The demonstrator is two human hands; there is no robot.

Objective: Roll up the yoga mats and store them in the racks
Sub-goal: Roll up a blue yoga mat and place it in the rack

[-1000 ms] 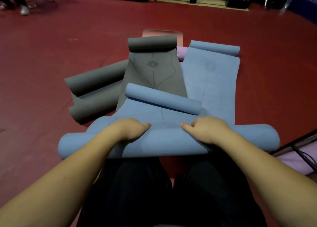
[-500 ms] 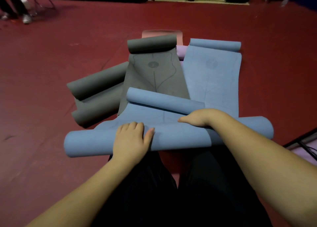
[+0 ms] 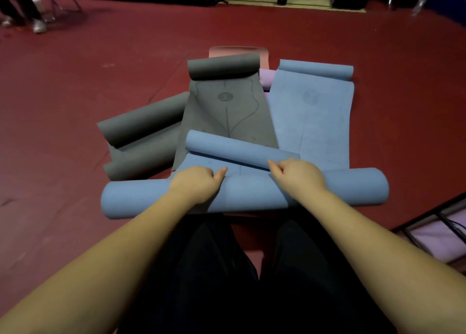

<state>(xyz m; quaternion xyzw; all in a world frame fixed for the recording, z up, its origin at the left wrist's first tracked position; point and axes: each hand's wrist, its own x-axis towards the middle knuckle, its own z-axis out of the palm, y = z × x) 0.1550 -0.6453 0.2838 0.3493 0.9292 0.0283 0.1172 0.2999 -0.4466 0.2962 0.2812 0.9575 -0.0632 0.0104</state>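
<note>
Red floor (image 3: 75,107), mats piled mid-floor. Blue mat (image 3: 353,187) nearest the person, half rolled. Left hand (image 3: 195,182) and right hand (image 3: 297,176) both curl over its roll, gripping it.

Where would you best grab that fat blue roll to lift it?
Probably from above, near the middle of the blue roll, fingers curled over its far side as the left hand and right hand are: it lies crosswise, so spaced hands would balance it.

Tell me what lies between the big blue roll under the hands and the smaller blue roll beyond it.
In the head view, a short flat stretch of the same blue mat joins big roll and smaller roll.
</note>
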